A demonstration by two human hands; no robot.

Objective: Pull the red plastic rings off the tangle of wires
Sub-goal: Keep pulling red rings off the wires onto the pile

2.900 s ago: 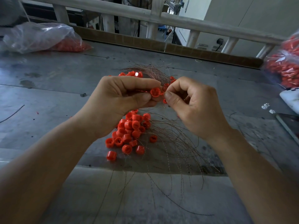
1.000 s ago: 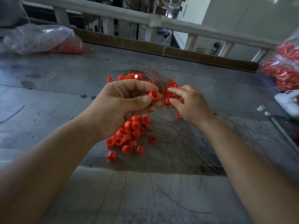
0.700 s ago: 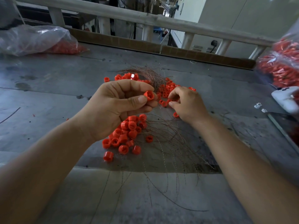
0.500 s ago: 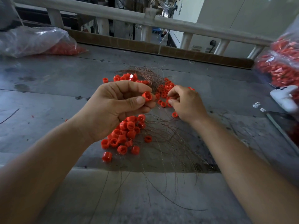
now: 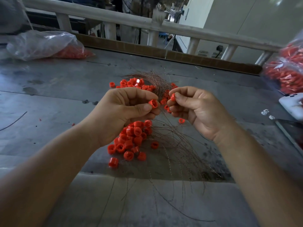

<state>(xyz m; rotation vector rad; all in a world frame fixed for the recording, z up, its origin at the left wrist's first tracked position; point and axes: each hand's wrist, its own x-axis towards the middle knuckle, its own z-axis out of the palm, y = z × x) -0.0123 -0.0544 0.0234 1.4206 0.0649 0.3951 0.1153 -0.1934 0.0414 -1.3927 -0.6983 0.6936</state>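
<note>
No text, label or number can be read anywhere.

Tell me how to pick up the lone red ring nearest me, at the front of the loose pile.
Pinch the ring across its curved outer wall, thumb and forefinger on opposite sides, coming from above. It sits apart from the pile, so both sides look free.
</note>
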